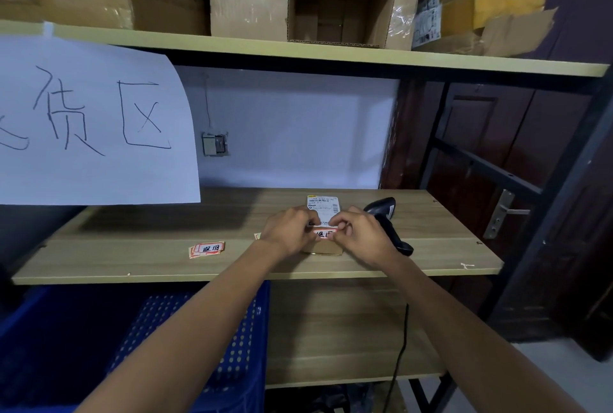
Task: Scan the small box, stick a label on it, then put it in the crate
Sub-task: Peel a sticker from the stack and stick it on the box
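Note:
A small cardboard box (323, 205) with a white shipping label on top lies on the wooden shelf (166, 233). Both hands are on it. An orange-bordered label (323, 233) sits on the box's near end, between my fingers. My left hand (288, 230) pinches the label's left edge and my right hand (361, 233) pinches its right edge. The near part of the box is hidden by my hands. A blue plastic crate (199, 346) stands below the shelf at the lower left.
A black barcode scanner (386, 216) lies right of the box, its cable hanging down. A small stack of orange labels (207, 249) lies on the shelf to the left. A handwritten paper sign (89, 124) hangs at left. Cardboard boxes (338, 11) fill the upper shelf.

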